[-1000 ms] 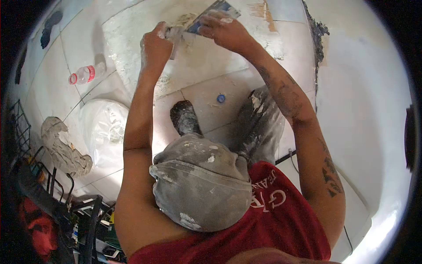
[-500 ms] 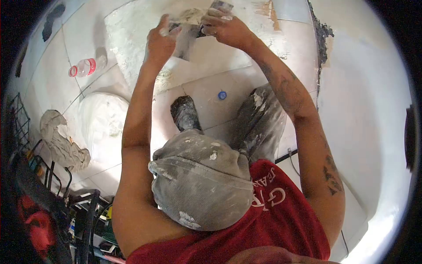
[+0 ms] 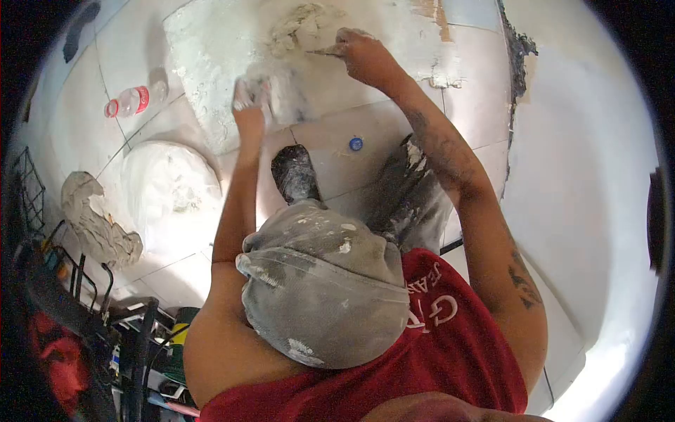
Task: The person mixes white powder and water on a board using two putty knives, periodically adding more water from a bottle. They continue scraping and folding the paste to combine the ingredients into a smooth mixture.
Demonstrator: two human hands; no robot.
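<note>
My right hand point(image 3: 362, 58) is closed around a putty knife point(image 3: 325, 52), whose thin blade is seen nearly edge-on and points left. Just above the blade lies a mound of wet, pale putty point(image 3: 304, 27) on a large smeared white board point(image 3: 211, 70). My left hand point(image 3: 249, 100) is over the near part of the board, its fingers partly smeared by motion. It grips a flat-bladed putty knife point(image 3: 283, 97), blurred, with whitish stuff on it. The two hands are well apart.
A clear plastic bottle point(image 3: 130, 102) lies at left. Nearer stand a white round tub point(image 3: 169, 183) and a crumpled grey cloth point(image 3: 98, 221). A blue cap point(image 3: 356, 143) lies on the tiles. Black metal racks point(image 3: 133, 352) fill the lower left; a pale wall point(image 3: 576, 176) bounds the right.
My left hand has moved down and nearer to me, away from the putty. My right hand has shifted slightly right and down, its blade now turned edge-on. The putty mound is uncovered.
</note>
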